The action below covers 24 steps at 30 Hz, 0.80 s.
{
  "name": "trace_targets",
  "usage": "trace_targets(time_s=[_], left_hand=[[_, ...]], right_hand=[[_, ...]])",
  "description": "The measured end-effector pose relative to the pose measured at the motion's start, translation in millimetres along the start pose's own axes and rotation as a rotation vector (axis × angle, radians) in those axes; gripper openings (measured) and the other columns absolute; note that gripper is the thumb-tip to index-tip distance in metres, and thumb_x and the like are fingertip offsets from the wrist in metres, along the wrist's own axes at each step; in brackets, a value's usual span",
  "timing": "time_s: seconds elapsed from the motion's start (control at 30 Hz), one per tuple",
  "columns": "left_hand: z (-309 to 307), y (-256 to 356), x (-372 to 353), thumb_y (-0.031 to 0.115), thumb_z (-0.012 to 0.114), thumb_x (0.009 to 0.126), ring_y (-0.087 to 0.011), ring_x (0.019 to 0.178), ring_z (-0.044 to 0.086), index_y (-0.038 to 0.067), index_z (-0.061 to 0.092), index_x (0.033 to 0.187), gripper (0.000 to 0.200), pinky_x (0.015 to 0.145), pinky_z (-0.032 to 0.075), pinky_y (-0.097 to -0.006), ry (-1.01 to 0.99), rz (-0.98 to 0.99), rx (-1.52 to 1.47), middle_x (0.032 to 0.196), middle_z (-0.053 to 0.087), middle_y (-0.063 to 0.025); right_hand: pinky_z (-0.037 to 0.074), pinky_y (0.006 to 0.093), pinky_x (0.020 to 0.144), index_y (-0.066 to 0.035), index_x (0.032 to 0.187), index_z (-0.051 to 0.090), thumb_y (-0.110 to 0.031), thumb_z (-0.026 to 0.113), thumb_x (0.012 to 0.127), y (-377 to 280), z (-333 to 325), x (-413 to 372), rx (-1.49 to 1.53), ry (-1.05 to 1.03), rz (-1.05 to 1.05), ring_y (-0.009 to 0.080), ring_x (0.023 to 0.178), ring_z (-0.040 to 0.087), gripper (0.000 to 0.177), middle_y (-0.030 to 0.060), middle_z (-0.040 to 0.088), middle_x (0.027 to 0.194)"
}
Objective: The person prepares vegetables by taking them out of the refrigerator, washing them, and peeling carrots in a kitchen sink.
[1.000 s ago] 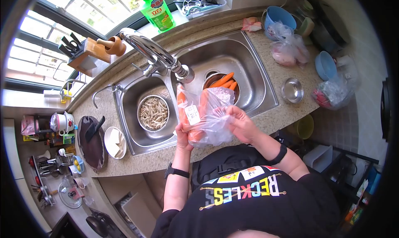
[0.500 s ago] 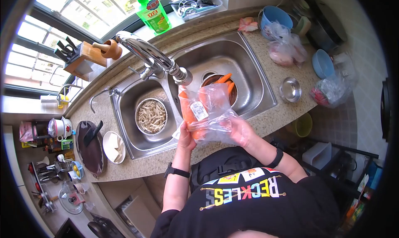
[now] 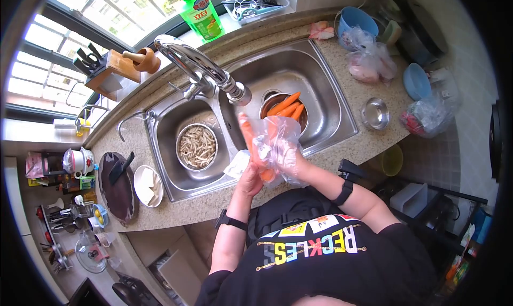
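A clear plastic bag [image 3: 280, 137] with carrots [image 3: 247, 132] in it is held up over the front edge of the sink. My left hand [image 3: 249, 179] is closed around the lower end of the carrots. On the other side, my right hand [image 3: 291, 160] is closed on the crumpled plastic, which partly covers its fingers. A white piece of the bag or its label [image 3: 238, 164] hangs beside my left hand. Just beyond, several loose carrots [image 3: 287, 105] lie in a round metal bowl [image 3: 304, 125] in the right basin.
The faucet [image 3: 238, 94] hangs close above the bag. In the left basin stands a bowl of pale mushroom-like strips [image 3: 196, 146]. A dark cutting board with a knife [image 3: 117, 194] and a white dish [image 3: 148, 186] lie left; a small metal bowl [image 3: 375, 114] and bagged food [image 3: 368, 65] sit right.
My right hand has moved left and gathered the plastic, bunching the bag. The carrots in it stand more upright, and the loose carrots in the bowl show more fully.
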<state>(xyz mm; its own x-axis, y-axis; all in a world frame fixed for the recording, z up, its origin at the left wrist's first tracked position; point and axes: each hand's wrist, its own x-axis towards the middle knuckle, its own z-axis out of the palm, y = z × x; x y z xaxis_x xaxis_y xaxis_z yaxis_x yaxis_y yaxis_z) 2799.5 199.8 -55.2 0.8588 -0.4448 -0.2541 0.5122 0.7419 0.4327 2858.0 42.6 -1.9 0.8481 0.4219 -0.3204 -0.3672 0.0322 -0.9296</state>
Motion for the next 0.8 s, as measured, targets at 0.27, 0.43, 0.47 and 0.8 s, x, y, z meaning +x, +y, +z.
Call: trace_targets(time_s=[0.27,0.43,0.47,0.8], left_hand=[[5,3,-26,0.013,0.065,0.078,-0.0191,0.102,0.056,0.004,0.046,0.122,0.049,0.088,0.045,-0.0359,0.274,0.069,0.152,0.113,0.056,-0.007],[10,17,-42,0.022,0.07,0.076,-0.0177,0.097,0.058,0.005,0.047,0.119,0.052,0.08,0.049,-0.0322,0.411,0.11,0.155,0.109,0.057,-0.0051],[6,20,-46,0.025,0.072,0.074,-0.0174,0.096,0.058,0.005,0.047,0.118,0.055,0.08,0.05,-0.032,0.407,0.127,0.178,0.108,0.058,-0.0044],[-14,55,-76,0.012,0.062,0.073,-0.0299,0.12,0.041,0.014,0.027,0.138,0.074,0.098,0.038,-0.0437,0.381,0.52,0.104,0.136,0.035,-0.0131]], right_hand=[[0.046,0.0296,0.073,-0.002,0.103,0.055,-0.018,0.07,0.075,-6,29,-1,-0.271,-0.102,-0.134,0.013,0.08,0.055,0.035,0.0064,0.06,0.091],[0.046,0.0289,0.073,-0.003,0.099,0.058,-0.015,0.071,0.072,-18,43,5,-0.05,-0.248,-0.015,0.0125,0.08,0.057,0.032,0.0054,0.063,0.087],[0.046,0.0289,0.073,-0.003,0.099,0.058,-0.015,0.071,0.072,-25,42,1,-0.049,-0.244,-0.016,0.0125,0.08,0.057,0.032,0.0054,0.063,0.087],[0.046,0.0259,0.064,0.001,0.102,0.059,-0.024,0.068,0.074,-19,12,-18,-0.046,-0.437,0.253,0.0103,0.078,0.057,0.038,0.0068,0.063,0.088]])
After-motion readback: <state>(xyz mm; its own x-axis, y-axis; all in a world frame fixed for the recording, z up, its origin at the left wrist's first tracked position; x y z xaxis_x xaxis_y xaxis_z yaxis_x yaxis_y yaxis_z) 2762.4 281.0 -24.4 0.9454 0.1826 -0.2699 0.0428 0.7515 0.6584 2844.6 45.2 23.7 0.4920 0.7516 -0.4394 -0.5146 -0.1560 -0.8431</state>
